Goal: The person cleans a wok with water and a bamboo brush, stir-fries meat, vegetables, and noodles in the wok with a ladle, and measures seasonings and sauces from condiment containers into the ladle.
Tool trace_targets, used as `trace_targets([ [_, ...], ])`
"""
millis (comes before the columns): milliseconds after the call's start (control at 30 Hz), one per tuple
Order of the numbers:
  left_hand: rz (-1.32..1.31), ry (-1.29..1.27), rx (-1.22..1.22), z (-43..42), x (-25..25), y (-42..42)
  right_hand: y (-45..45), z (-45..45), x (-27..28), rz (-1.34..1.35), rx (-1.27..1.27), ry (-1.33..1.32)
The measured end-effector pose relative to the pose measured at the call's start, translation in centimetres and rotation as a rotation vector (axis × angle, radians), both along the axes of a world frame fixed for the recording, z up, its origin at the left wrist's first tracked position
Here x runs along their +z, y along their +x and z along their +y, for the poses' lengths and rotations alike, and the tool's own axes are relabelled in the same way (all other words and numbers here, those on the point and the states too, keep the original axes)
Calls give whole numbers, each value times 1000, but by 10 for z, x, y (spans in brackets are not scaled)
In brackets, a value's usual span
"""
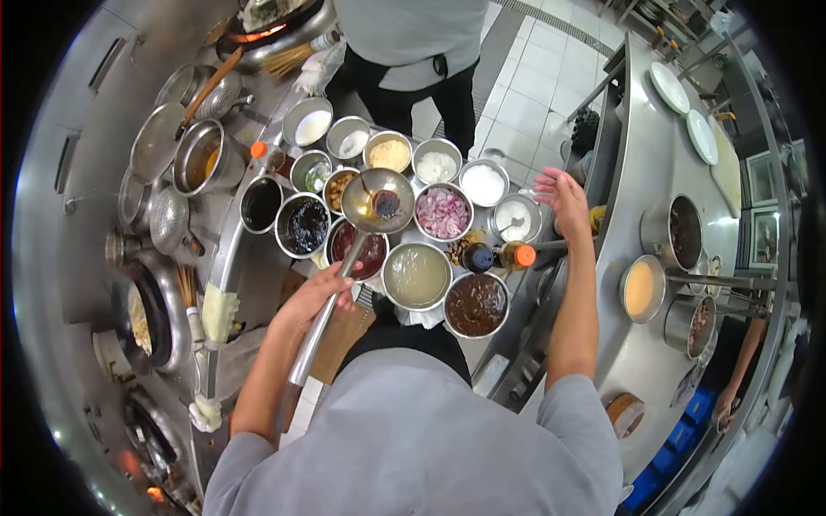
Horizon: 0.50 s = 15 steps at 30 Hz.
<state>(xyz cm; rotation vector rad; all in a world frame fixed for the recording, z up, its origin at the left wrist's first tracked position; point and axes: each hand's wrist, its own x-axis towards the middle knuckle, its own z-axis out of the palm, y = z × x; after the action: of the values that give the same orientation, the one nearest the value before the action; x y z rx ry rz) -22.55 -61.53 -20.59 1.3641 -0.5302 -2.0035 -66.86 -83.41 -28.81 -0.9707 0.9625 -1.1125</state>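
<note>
My left hand (320,294) is wrapped round the long metal handle of a ladle (311,344). The ladle's bowl is over the cluster of metal tubs and has a little dark sauce (385,203) in it. Palm turned sideways, my right hand (564,202) is raised with its fingers stretched out and nothing in it. Nearest to it is a tub of white powder (514,215) with a spoon inside. Close by are tubs of chopped purple onion (442,213), cloudy liquid (416,277), brown sauce (477,306) and dark red sauce (360,251), partly hidden by the ladle.
Woks over flame (144,318), strainers (157,142) and a pot (203,159) line the left range. Two capped bottles (514,256) are among the tubs. A person in grey (411,43) stands opposite. The right counter (615,215) bears plates (669,86) and pots.
</note>
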Motion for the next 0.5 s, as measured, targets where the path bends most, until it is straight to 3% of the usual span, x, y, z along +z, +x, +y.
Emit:
trace_targets([
  [100, -21, -12, -2, -3, 5, 6, 37, -10, 27, 159, 34, 0],
  [267, -4, -64, -6, -4, -13, 24, 138, -21, 38, 147, -213, -25],
  [367, -23, -97, -19, -9, -14, 32, 191, -22, 20, 342, -450, -85],
  [500, 11, -114, -7, -11, -17, 49, 218, -9, -21, 624, -538, -37],
])
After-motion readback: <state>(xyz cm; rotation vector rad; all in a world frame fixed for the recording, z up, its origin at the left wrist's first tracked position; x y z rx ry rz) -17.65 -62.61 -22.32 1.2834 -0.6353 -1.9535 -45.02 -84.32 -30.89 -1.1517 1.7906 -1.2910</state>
